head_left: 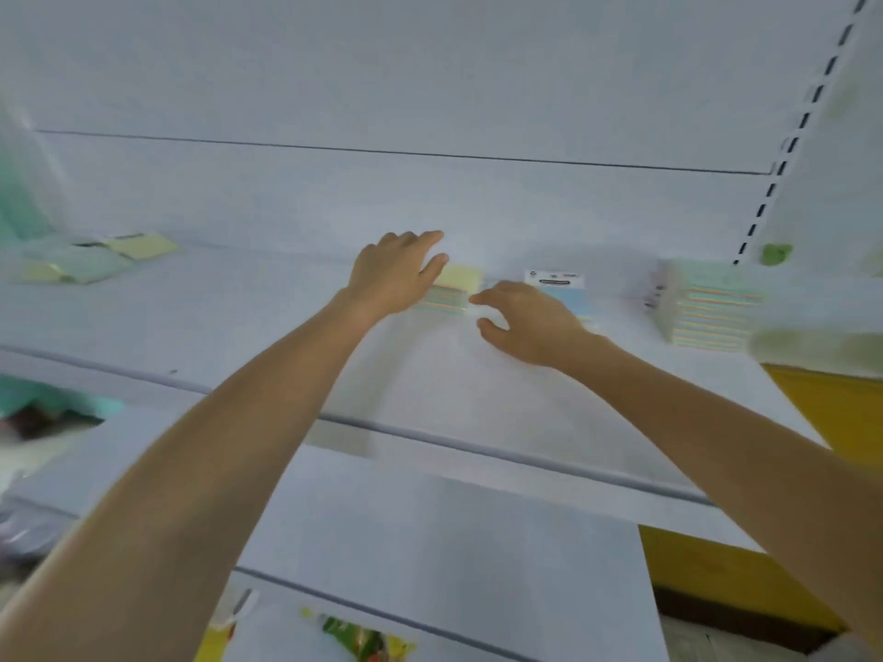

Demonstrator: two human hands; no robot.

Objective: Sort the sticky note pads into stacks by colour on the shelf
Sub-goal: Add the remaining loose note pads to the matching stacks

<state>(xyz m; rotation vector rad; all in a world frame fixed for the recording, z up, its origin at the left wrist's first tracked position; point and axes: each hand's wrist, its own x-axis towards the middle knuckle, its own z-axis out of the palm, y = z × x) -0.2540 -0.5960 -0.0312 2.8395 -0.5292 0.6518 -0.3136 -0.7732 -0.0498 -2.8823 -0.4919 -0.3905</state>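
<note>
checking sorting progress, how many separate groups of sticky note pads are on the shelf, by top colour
yellow-topped stack of sticky note pads: 1
blue-topped sticky note pad with white header card: 1
tall pale-green-topped stack with striped edges: 1
loose blurred pile of yellow and green pads, far left: 1
total: 4 groups

Left hand [394, 274] covering the yellow-topped stack [456, 284] on its left side, right hand [525, 322] hiding much of the blue pad [568, 298], its header print [554, 278] unreadable, far-left pads [91, 258] smeared by blur, bottom-edge packet [363, 642] cut off
</note>
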